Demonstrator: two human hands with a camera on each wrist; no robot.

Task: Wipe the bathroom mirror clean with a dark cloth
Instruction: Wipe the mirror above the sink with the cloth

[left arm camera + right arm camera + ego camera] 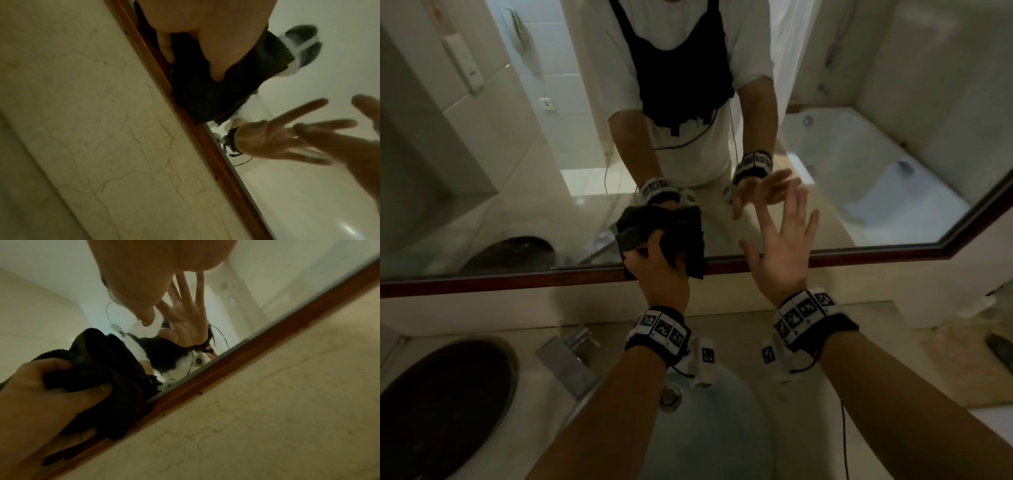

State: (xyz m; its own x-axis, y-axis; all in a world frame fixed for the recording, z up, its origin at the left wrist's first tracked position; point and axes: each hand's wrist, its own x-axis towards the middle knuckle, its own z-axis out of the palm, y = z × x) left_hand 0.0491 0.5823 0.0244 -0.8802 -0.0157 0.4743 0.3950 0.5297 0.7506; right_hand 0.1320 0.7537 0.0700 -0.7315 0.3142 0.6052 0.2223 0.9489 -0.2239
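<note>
The mirror [524, 178] is a wide pane with a brown wooden frame [500, 282] along its lower edge. My left hand [650, 260] grips a bunched dark cloth [685, 233], held against the glass just above the frame; a fold hangs over the wood. In the right wrist view the left hand's fingers [41, 394] curl into the cloth [102, 369]. My right hand [784, 240] is raised beside it, fingers spread and straight, holding nothing; whether it touches the glass I cannot tell. The cloth [216, 97] fills the middle of the left wrist view.
Below the mirror a beige marble splashback [102, 146] runs down to the counter. A pale sink basin [709, 438] with a metal faucet [571, 356] lies under my arms. A dark round bowl [438, 404] sits at the left. The mirror reflects a bathtub.
</note>
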